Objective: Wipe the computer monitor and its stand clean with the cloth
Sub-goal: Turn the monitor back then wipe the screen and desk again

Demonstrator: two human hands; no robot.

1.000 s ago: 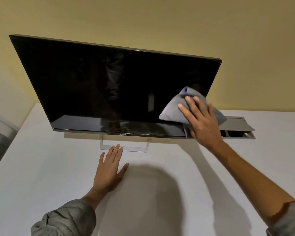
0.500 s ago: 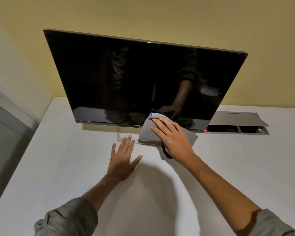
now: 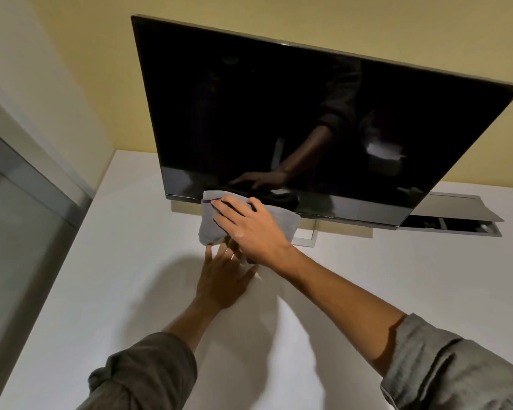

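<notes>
The near half of the white desk (image 3: 367, 291) lies bare and open under both forearms, with free room along its left edge beside a grey glass partition (image 3: 18, 232) and out toward the right edge. On that bare surface the left hand (image 3: 224, 279) rests palm down, fingers spread flat and gripping nothing, its fingertips tucked beneath the right hand. The right hand (image 3: 249, 229) reaches across above it, wrist angled leftward, fingers slightly apart and pressed flat onto the grey cloth (image 3: 211, 226), pinning it against the lower bezel of the monitor (image 3: 279, 113) left of centre. Compared with half a second ago, the cloth and right hand sit further left along the bottom edge, and the right hand now overlaps the left, where before the two lay side by side. Just behind the cloth, the silver stand (image 3: 305, 236) shows only its right corner on the desk under the screen. The dark monitor leans forward near the back edge of the desk, reflecting the arm. To its right an open cable hatch (image 3: 456, 220) is set into the desk near the back right corner, before a yellow wall (image 3: 397, 25).
</notes>
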